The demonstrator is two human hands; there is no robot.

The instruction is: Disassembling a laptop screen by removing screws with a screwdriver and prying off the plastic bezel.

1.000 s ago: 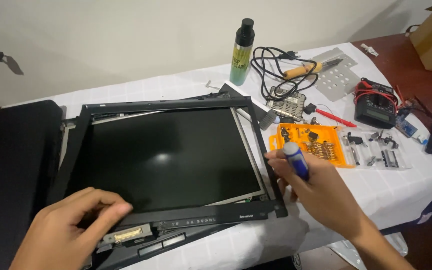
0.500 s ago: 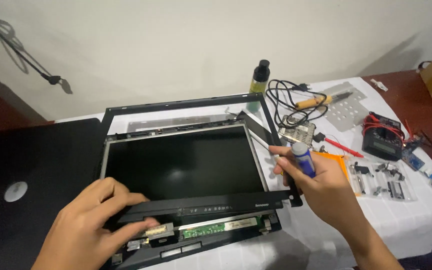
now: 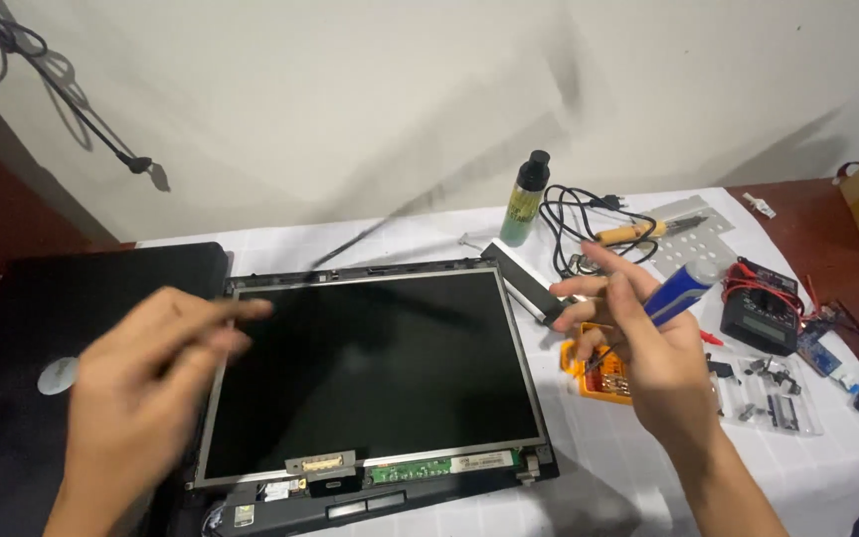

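Head view shows the screen panel (image 3: 370, 368) lying bare in its laptop lid on the table (image 3: 608, 477), bezel off and bottom circuit strip exposed, though the panel itself sits unremoved. Right hand (image 3: 648, 358) grips a blue-handled screwdriver (image 3: 683, 290); left hand (image 3: 146, 388) hovers loosely curled, holding nothing, motion-blurred. Small parts in the orange tray (image 3: 589, 370) are hard to make out.

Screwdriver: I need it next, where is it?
The blue screwdriver is in the right hand, raised right of the screen panel, above the orange bit tray.
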